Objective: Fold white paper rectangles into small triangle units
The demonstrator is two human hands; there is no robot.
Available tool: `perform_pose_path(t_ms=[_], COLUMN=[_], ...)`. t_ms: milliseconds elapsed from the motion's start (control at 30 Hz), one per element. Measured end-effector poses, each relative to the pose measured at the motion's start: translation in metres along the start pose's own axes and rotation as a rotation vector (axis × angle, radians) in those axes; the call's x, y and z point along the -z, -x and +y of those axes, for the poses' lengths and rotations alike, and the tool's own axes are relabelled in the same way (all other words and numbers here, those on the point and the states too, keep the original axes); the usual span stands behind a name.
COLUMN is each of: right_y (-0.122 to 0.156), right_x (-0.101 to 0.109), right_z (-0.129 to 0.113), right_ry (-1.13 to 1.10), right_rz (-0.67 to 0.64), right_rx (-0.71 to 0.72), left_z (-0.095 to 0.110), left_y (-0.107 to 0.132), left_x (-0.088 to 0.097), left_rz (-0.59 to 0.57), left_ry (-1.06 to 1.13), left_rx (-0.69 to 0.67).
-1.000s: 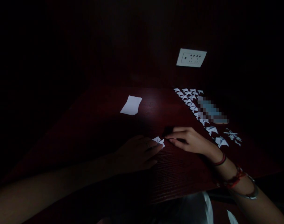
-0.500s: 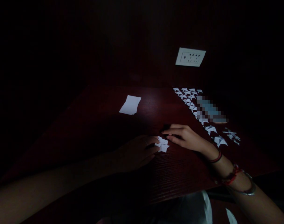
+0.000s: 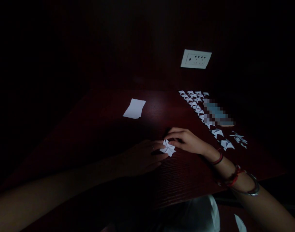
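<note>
A small white folded paper [image 3: 170, 149] with pointed flaps lies on the dark red table, between my two hands. From the left, my left hand [image 3: 145, 158], a ring on one finger, holds the paper down with its fingertips. My right hand [image 3: 189, 140] reaches in from the right; its thumb and fingers close on the paper's upper right part. The exact grip of those fingertips is partly hidden in shadow.
A stack of white paper sheets [image 3: 134, 108] lies farther back. Several white folded paper pieces [image 3: 198, 108] run in rows along the right, beside a blurred phone-like object [image 3: 218, 112] and paper scraps [image 3: 239, 138]. A socket plate [image 3: 196, 59] is on the wall.
My right hand has moved left onto the folded paper, its thumb now touching it. The paper has turned slightly under my left fingers, which stay on it.
</note>
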State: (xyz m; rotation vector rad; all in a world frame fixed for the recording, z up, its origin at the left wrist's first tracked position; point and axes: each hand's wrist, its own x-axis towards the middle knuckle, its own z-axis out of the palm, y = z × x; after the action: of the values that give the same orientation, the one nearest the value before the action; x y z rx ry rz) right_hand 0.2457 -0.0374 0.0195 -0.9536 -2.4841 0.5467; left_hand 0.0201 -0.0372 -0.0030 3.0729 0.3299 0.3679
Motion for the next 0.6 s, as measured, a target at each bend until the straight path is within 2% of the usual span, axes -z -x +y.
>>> perform_pose_path(t_ms=[267,600], right_y=[0.0013,0.0017], right_x=[0.0002,-0.0007], right_z=[-0.0004,-0.0054], right_ry=[0.000,0.062], right_rz=[0.010,0.002], right_rx=[-0.026,-0.055], left_z=[-0.0041,-0.0047], left_y=[0.0010,0.0006], left_x=[-0.0047,-0.0034], left_rz=[0.054,0.025], left_ry=[0.081,0.092], left_rx=[0.033,0.039])
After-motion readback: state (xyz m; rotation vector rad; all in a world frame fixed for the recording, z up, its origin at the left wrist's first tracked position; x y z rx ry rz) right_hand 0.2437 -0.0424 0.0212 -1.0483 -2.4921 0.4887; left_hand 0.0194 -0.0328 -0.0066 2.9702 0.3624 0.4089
